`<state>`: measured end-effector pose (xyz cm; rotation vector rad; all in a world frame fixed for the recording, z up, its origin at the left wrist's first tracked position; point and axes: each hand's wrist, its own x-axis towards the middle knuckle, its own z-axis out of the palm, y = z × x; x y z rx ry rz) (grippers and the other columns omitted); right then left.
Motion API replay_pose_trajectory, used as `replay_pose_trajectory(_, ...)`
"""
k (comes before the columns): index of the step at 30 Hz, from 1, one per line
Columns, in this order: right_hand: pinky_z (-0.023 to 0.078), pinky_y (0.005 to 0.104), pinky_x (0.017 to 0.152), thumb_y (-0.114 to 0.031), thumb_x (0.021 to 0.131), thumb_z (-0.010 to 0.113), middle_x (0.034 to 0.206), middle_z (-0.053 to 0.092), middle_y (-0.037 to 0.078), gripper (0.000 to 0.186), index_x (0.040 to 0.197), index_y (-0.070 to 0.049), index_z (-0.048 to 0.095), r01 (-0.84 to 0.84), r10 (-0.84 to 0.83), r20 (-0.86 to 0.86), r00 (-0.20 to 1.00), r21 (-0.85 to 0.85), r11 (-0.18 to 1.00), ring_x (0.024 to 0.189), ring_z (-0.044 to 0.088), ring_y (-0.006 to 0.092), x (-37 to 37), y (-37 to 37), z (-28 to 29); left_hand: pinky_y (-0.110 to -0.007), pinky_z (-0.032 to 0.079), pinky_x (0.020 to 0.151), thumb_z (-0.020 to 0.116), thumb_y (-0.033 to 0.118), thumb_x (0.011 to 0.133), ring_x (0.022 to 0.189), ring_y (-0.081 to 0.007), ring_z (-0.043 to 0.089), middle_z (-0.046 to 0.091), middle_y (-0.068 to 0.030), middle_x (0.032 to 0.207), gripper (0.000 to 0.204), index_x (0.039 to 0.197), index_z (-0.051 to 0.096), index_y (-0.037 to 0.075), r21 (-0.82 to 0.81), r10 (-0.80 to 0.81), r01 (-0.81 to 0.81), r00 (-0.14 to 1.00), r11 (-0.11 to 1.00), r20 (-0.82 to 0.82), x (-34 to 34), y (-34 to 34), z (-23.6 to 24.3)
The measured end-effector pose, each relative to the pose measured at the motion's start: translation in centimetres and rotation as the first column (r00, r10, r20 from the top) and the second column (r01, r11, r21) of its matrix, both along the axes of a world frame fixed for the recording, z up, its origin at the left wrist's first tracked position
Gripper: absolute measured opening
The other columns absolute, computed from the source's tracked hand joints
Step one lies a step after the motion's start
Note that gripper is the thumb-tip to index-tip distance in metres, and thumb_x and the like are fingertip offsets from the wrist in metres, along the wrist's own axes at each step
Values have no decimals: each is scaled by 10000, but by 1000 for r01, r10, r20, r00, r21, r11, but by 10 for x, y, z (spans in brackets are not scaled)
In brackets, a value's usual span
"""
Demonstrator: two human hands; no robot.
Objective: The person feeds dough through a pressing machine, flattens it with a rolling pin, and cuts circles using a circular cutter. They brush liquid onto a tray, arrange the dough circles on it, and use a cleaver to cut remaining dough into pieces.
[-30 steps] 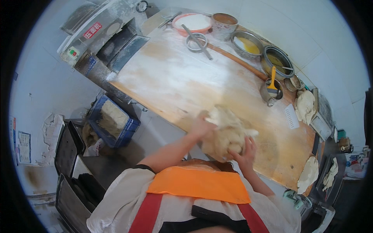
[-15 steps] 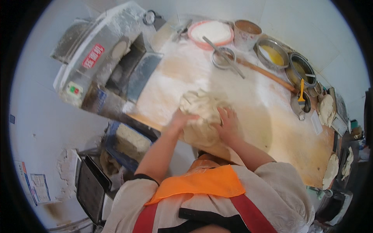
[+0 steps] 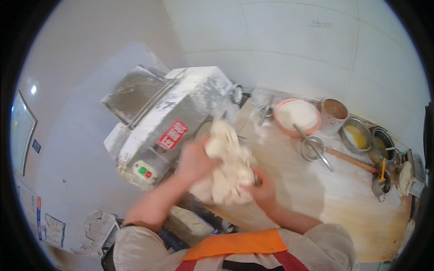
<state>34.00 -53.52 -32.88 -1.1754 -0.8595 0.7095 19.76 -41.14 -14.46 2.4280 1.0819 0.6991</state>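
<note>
A large, soft, pale lump of dough (image 3: 228, 174) hangs between my two hands, raised above the near left part of the floured table. My left hand (image 3: 197, 159) grips its left side, slightly smeared by motion. On the lower right side, my right hand (image 3: 263, 186) holds the dough with curled fingers. The folds of the dough hide some of my fingertips. Just behind and left of the dough stands a flour-dusted dough roller machine (image 3: 181, 108) with a green and red switch (image 3: 145, 172).
Along the table's back are a pink basin of white flour (image 3: 297, 115), a tall container (image 3: 333, 113), a metal bowl with yellow liquid (image 3: 356, 137) and a wooden rolling pin (image 3: 352, 159). A yellow-handled brush (image 3: 383, 170) stands in a metal cup. Below left, a tub (image 3: 192, 222) holds more dough.
Both hands have lifted the dough off the table and carried it left toward the machine. The view has turned left and up, showing more of the machine and wall.
</note>
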Motion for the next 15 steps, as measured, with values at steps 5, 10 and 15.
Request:
replay_pose_trajectory(5,440,340,995,-22,812,679,1402,479,147,531,1318,-25,521,-74,58,48,997,473,878,1259,491,224,-28,109,166,-330,522,730,736,63,642,783,-209,651,681,-126,901,396,1012,629,-29,83,73,-174,734,981,676,-60,96,171)
replay_pose_trajectory(10,439,371,1012,-25,820,653,1266,582,177,438,1250,-19,569,-330,67,547,834,398,856,1203,547,289,-109,156,178,-317,517,696,766,152,667,775,-198,643,675,-136,937,472,1063,596,-39,220,76,-340,677,914,732,-152,230,216)
replay_pose_trajectory(15,332,462,1094,-53,775,681,1376,480,178,477,1227,18,545,-643,68,864,499,317,697,1330,405,345,-179,162,118,-377,435,973,821,341,652,1189,-310,517,499,-223,1324,870,1339,437,-30,328,413,-454,891,829,190,-220,373,152)
